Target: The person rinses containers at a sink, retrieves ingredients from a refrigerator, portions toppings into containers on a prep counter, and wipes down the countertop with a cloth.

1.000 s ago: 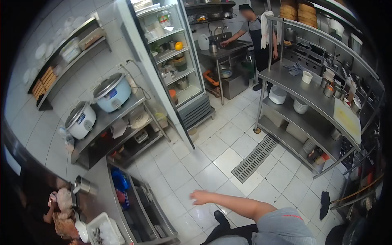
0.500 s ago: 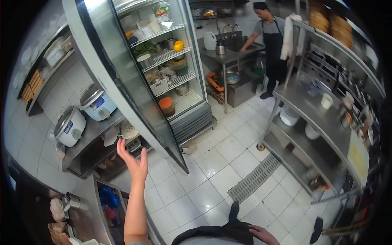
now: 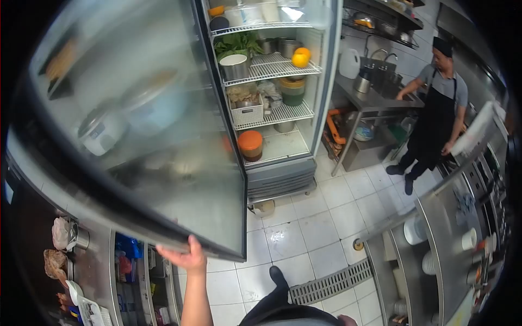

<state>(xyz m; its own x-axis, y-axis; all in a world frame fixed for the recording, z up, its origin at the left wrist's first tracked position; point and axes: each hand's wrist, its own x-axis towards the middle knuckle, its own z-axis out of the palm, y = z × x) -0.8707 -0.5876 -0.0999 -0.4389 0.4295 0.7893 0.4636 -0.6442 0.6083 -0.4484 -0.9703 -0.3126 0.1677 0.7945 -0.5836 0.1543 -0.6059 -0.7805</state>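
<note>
A tall glass fridge door (image 3: 217, 212) stands swung open across the left of the view. My left hand (image 3: 187, 258) is at the lower frame of this door, apparently touching it, with thumb raised and fingers stretched out. Beside the door is the open fridge (image 3: 321, 108), its wire shelves holding leafy greens (image 3: 239, 44), a steel pot (image 3: 235, 67), yellow-orange fruit (image 3: 300, 57), a white basket (image 3: 247, 115) and an orange-lidded tub (image 3: 250, 145). Only a sliver of my right hand (image 3: 348, 320) shows at the bottom edge; its fingers are hidden.
A co-worker (image 3: 435, 103) in a dark apron stands by the sink counter (image 3: 375, 98) at the back right. A steel shelving table (image 3: 435, 239) with bowls runs along the right. A floor drain grate (image 3: 331, 282) crosses the tiles. Lower left is a steel counter (image 3: 98, 261).
My left hand has come up to the fridge door from free air. The door now swings nearer and fills more of the left. The view has turned, and the co-worker has turned from the sink.
</note>
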